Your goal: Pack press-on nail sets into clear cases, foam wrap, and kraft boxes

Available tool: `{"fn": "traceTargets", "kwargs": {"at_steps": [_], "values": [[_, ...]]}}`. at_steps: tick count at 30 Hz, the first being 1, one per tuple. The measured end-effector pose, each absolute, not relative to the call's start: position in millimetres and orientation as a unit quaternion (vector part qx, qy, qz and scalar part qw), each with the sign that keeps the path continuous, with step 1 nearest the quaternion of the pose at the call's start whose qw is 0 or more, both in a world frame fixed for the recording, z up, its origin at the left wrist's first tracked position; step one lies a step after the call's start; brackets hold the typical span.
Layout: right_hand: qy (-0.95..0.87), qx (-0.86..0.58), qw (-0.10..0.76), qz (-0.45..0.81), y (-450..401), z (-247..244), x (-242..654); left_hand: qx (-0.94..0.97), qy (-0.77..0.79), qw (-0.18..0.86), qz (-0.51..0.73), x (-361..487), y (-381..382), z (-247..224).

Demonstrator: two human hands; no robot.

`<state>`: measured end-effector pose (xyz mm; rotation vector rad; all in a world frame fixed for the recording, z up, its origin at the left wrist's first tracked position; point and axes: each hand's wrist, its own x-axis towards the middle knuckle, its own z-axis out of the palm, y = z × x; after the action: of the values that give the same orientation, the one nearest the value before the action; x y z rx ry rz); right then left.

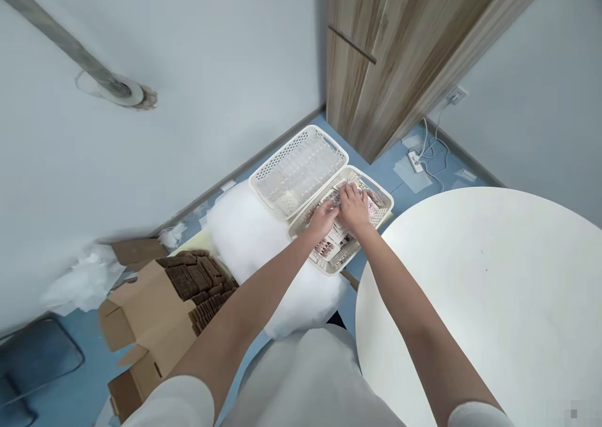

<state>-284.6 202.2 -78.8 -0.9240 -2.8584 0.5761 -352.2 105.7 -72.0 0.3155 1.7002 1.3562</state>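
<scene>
Both hands were in the basket, over the packs. The left hand was at the basket's middle, its fingers bent in against the packs and close beside the right hand. The right hand was a little farther toward the basket's far end, palm down, its fingers curved over the packs. Neither hand was balled up; whether either one gripped a pack or only touched it could not be told, since the fingertips were partly hidden. The packs were pale and flat, some with rows of small brown or pinkish pieces, and lay in a jumble in the basket.

Against the basket's left rim was a second white basket, the tray, with clear plastic pieces in it. Left of the basket and on its near side bulged a mass of white fluff. Farther left and nearer the person was an open carton, with dark brown slabs packed at its side nearest the basket. Crumpled wrap lay beyond the carton, well left of the basket, and a dark chair showed farthest left.

Right of the basket, on its near side, was a round white table. Beyond the basket rose a wood-grain cabinet, and to the basket's far right a power strip with white cords lay on the blue floor.
</scene>
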Motion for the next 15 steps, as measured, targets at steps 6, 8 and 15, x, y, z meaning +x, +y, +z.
{"fn": "traceTargets", "kwargs": {"at_steps": [6,8,15], "values": [[-0.946,-0.246,0.040,0.207,195.2,-74.2,-280.6,0.034,0.677,0.445,0.585,-356.8,113.3,-89.4],[-0.938,-0.270,0.057,0.208,197.4,-72.8,-279.3,0.033,0.684,0.449,0.573,-360.4,115.2,-95.7],[-0.916,-0.323,0.057,0.230,197.2,-80.3,-280.5,-0.020,0.649,0.443,0.619,-363.4,121.4,-95.8]]}}
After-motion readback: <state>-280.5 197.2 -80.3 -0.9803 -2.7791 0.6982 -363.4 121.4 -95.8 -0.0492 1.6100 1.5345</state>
